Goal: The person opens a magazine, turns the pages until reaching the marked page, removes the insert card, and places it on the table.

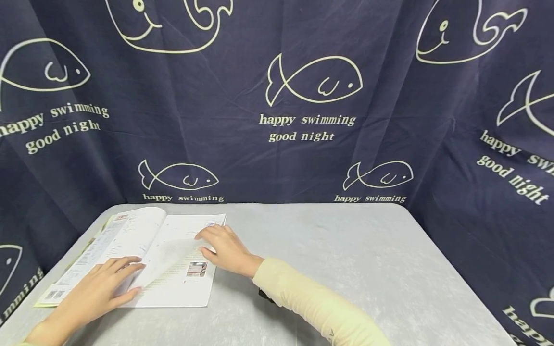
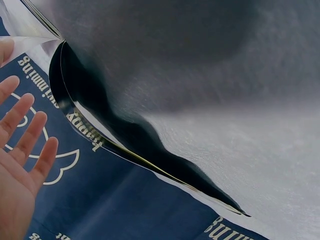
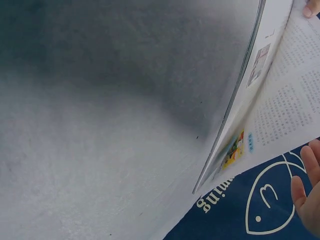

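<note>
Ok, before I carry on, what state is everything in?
Book: open, lying on the table
Leaf: bowed, partly off the page beneath
Left hand: at the book, fingers spread
Right hand: at right-hand page, thumb and fingers apart
Table: partly covered
Cloth: hanging, creased

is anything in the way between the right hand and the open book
Nothing visible: in the head view the right hand is over the right side of the open book, no object between.

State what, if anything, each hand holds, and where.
Nothing is visibly gripped: the left hand lies over the open book near its middle; the right hand is at the right page, with no pinch showing.
</note>
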### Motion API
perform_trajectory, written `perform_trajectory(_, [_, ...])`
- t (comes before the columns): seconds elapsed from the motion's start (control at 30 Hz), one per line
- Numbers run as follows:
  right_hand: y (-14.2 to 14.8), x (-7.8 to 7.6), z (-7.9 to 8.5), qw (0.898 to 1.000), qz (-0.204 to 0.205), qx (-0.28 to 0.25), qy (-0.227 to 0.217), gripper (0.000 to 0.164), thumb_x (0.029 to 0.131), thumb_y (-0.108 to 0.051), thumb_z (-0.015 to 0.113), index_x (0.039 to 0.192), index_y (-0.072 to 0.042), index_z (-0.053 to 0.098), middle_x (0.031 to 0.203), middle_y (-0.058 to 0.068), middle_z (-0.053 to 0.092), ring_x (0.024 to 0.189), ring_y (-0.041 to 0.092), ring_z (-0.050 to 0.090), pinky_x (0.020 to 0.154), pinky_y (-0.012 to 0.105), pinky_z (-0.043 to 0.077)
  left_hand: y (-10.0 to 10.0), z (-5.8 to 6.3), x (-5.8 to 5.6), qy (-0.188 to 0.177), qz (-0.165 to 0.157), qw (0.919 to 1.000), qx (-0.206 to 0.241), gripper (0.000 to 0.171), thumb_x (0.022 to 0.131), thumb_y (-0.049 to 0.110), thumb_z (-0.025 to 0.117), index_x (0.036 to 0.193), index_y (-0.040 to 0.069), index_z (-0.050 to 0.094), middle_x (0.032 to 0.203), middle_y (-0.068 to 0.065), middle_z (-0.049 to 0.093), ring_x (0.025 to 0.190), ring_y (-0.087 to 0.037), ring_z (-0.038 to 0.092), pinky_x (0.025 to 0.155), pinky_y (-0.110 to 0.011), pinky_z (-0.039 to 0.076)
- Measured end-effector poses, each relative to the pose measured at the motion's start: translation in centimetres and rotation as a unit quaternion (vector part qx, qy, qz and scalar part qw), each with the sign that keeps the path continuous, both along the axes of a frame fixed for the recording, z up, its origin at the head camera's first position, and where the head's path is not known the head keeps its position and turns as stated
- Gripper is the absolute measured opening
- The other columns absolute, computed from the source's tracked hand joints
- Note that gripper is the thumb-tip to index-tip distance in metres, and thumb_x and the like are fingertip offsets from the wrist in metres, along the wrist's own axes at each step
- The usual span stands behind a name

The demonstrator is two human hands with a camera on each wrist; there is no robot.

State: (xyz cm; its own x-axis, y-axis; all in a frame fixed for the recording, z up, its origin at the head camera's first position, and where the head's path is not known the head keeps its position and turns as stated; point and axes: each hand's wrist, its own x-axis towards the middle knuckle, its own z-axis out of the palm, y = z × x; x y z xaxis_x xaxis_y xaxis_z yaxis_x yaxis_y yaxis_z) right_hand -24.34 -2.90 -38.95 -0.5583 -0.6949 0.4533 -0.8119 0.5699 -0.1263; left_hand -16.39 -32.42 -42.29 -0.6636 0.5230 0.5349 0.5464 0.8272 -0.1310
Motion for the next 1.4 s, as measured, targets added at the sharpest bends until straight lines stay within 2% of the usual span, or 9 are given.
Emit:
perform_trajectory(0.2, [0.1, -0.1, -0.1, 1.0, 0.001, -0.014, 0.002, 0.024, 0.09, -0.026, 0.056, 0.113, -0.02, 0.056, 0.114, -0.008, 0.06, 0.108, 0.006, 0.052, 0.085, 0.02, 0.036, -0.1, 0.1, 0.1, 0.008, 0.016, 0.9995, 0.024, 0.057, 0.058, 0.037, 0.079, 0.105, 0.009, 0.062, 0.107, -0.002, 0.06, 0.093, -0.019, 0.053, 0.068, -0.041, 0.039])
perform_trajectory(0.43, [0.3, 0.1, -0.3, 1.0, 0.007, 0.007, 0.009, 0.024, 0.089, -0.027, 0.056, 0.112, -0.019, 0.058, 0.111, -0.008, 0.061, 0.105, 0.006, 0.054, 0.08, 0.018, 0.035, -0.4, 0.2, 0.1, 0.017, 0.035, 0.9985, 0.037, 0.064, 0.058, 0.043, 0.077, 0.106, 0.003, 0.06, 0.107, -0.009, 0.059, 0.094, -0.027, 0.053, 0.07, -0.046, 0.039])
perform_trajectory(0.8, [0.7, 0.1, -1.3, 0.997, 0.03, 0.058, -0.037, 0.024, 0.088, -0.027, 0.057, 0.11, -0.02, 0.059, 0.11, -0.009, 0.061, 0.101, 0.006, 0.055, 0.082, 0.019, 0.036, -0.8, 0.4, 0.1, 0.033, 0.083, 0.9952, 0.039, 0.074, 0.055, 0.048, 0.073, 0.111, 0.003, 0.055, 0.113, -0.012, 0.055, 0.095, -0.035, 0.05, 0.064, -0.051, 0.037])
perform_trajectory(0.97, [0.9, 0.2, -1.7, 0.994, 0.043, 0.087, -0.054, 0.026, 0.087, -0.029, 0.057, 0.112, -0.02, 0.059, 0.112, -0.008, 0.06, 0.102, 0.006, 0.054, 0.081, 0.018, 0.035, -1.0, 0.3, 0.1, 0.046, 0.098, 0.9931, 0.045, 0.083, 0.061, 0.061, 0.065, 0.117, 0.001, 0.052, 0.116, -0.016, 0.053, 0.096, -0.04, 0.048, 0.068, -0.053, 0.036])
perform_trajectory(1.1, [1.0, 0.3, -1.8, 0.99, 0.052, 0.11, -0.07, 0.027, 0.087, -0.028, 0.059, 0.113, -0.02, 0.058, 0.112, -0.008, 0.059, 0.101, 0.005, 0.053, 0.079, 0.017, 0.034, -1.3, 0.2, 0.1, 0.064, 0.109, 0.9908, 0.047, 0.097, 0.069, 0.077, 0.044, 0.123, -0.003, 0.048, 0.119, -0.021, 0.049, 0.095, -0.043, 0.047, 0.07, -0.055, 0.035])
perform_trajectory(1.2, [1.0, 0.3, -2.0, 0.987, 0.058, 0.126, -0.081, 0.029, 0.086, -0.028, 0.061, 0.113, -0.02, 0.058, 0.113, -0.008, 0.059, 0.1, 0.005, 0.052, 0.077, 0.016, 0.033, -1.4, 0.1, 0.2, 0.064, 0.117, 0.9898, 0.05, 0.101, 0.072, 0.081, 0.035, 0.126, -0.004, 0.045, 0.121, -0.023, 0.047, 0.097, -0.044, 0.046, 0.07, -0.055, 0.034])
perform_trajectory(1.4, [1.1, 0.1, -2.6, 0.982, 0.064, 0.149, -0.098, 0.03, 0.085, -0.029, 0.062, 0.114, -0.022, 0.058, 0.114, -0.011, 0.059, 0.098, 0.003, 0.05, 0.076, 0.016, 0.032, -1.5, 0.1, 0.3, 0.043, 0.118, 0.9905, 0.056, 0.095, 0.071, 0.077, 0.045, 0.13, 0.003, 0.043, 0.125, -0.022, 0.044, 0.101, -0.043, 0.044, 0.068, -0.054, 0.033])
